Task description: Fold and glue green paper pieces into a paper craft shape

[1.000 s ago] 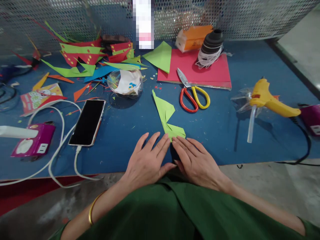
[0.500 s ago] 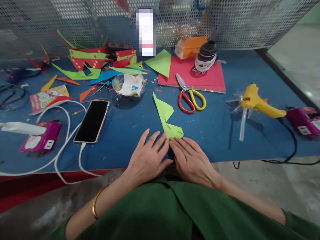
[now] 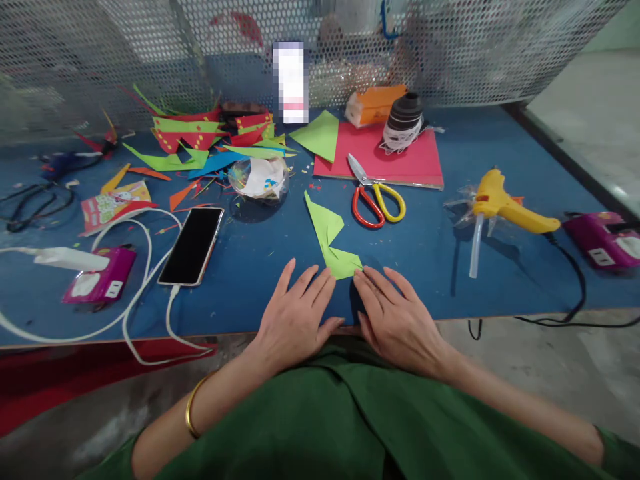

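A light green folded paper (image 3: 326, 230) lies on the blue table, its long point directed away from me and its folded base near the front edge. My left hand (image 3: 299, 307) rests flat and open, fingertips on the base's lower left corner. My right hand (image 3: 395, 317) lies palm down with spread fingers, its fingertips touching the base's right side. Both hands press the paper rather than grasp it. Just beyond, scissors (image 3: 373, 193) with one red and one yellow handle lie partly opened.
A phone (image 3: 192, 247) with a white cable and a purple socket block (image 3: 103, 273) are at left. Paper scraps surround a clear bowl (image 3: 260, 179). Red sheets (image 3: 360, 150) hold a string-wound spool (image 3: 404, 123). A yellow glue gun (image 3: 515, 203) lies at right.
My right hand has slid right along the paper's base, widening the gap between my hands. My left hand has barely moved. The camera view has shifted slightly.
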{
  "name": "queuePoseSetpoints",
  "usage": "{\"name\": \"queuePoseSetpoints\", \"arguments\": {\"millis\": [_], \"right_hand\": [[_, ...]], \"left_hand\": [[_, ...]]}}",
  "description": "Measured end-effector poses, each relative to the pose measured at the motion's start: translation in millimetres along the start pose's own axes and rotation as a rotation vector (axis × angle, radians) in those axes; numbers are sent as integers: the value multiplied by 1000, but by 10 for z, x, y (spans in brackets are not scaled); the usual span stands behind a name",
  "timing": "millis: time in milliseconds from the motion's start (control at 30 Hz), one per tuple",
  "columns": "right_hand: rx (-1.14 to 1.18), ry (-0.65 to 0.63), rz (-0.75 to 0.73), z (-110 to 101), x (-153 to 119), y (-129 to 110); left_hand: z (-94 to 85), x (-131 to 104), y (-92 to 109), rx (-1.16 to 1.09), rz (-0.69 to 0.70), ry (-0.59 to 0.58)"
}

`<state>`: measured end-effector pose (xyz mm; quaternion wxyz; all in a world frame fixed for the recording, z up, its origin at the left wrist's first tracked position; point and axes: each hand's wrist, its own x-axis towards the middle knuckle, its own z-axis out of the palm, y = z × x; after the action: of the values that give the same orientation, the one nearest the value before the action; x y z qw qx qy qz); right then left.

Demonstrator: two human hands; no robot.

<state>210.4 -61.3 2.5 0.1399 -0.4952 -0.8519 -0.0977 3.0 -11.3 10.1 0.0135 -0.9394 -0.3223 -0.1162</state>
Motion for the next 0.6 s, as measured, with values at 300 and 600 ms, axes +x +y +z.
{"name": "queuePoseSetpoints", "arguments": {"millis": [300, 600], "right_hand": [[85, -20, -33, 82, 35, -63], [88, -11, -56, 44, 44, -44]], "left_hand": [[15, 40, 44, 37, -11, 0], [86, -3, 134, 77, -59, 22]]}}
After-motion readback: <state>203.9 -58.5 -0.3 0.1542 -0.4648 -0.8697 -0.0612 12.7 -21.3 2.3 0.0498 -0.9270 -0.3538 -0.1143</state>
